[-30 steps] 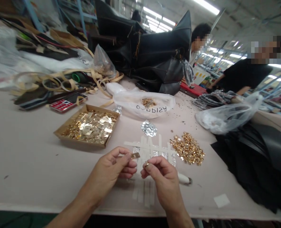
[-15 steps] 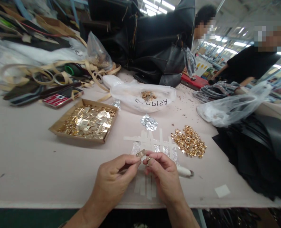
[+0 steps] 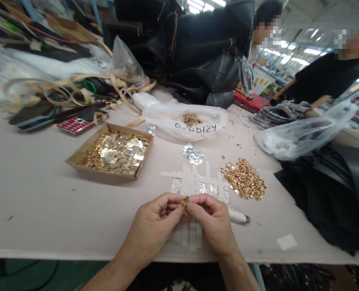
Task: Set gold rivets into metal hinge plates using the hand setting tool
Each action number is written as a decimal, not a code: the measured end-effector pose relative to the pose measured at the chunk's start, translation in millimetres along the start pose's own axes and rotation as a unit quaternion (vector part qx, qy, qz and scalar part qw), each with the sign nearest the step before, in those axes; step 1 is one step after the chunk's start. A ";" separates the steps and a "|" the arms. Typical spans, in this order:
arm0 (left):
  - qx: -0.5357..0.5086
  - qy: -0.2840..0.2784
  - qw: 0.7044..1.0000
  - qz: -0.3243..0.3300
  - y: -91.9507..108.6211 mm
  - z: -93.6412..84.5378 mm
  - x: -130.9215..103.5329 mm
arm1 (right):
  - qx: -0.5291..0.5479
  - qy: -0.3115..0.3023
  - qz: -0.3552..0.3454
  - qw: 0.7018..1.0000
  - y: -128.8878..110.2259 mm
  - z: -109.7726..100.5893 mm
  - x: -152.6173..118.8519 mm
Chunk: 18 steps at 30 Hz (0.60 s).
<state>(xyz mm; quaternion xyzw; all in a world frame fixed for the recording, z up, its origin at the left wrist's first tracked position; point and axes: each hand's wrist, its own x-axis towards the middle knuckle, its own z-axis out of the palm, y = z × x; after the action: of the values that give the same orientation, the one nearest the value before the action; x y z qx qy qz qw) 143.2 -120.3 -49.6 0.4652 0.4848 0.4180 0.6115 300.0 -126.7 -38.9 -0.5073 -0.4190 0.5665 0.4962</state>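
Observation:
Small gold metal pieces [image 3: 184,202] are pinched between the fingertips of my left hand [image 3: 157,222] and my right hand [image 3: 212,220], which meet over the taped strips [image 3: 194,182]. The fingers partly cover the pieces, so their exact fit cannot be made out. A cardboard tray [image 3: 106,177] of flat gold plates lies to the left. Beyond my hands is a pile of silver pieces [image 3: 192,154]. Round gold pieces [image 3: 244,179] are heaped on the right.
A white plastic bag [image 3: 158,115] holding gold parts lies behind the silver pile. Black material [image 3: 328,194] covers the right side. A white roll [image 3: 237,216] sits beside my right hand. People [image 3: 325,76] are at the back right.
My hands have come together, and the gold plate my left hand held apart is now against the piece in my right fingers. The view has shifted slightly.

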 end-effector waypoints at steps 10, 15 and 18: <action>0.048 0.077 0.994 0.059 -9.5 7.0 -2.9 | -0.057 0.027 -0.078 0.995 8.8 2.1 -1.7; 0.051 0.091 0.992 0.072 -13.5 8.0 -4.5 | -0.076 0.023 -0.115 0.990 7.5 0.9 -4.5; 0.052 0.096 0.991 0.077 -13.3 9.0 -5.3 | -0.092 0.029 -0.133 0.986 8.1 0.3 -6.6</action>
<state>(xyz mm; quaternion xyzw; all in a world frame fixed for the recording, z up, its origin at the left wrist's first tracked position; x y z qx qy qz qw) 151.9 -129.7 -60.6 0.4901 0.5253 0.4806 0.5029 298.6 -134.4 -45.7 -0.5067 -0.5186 0.4396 0.5302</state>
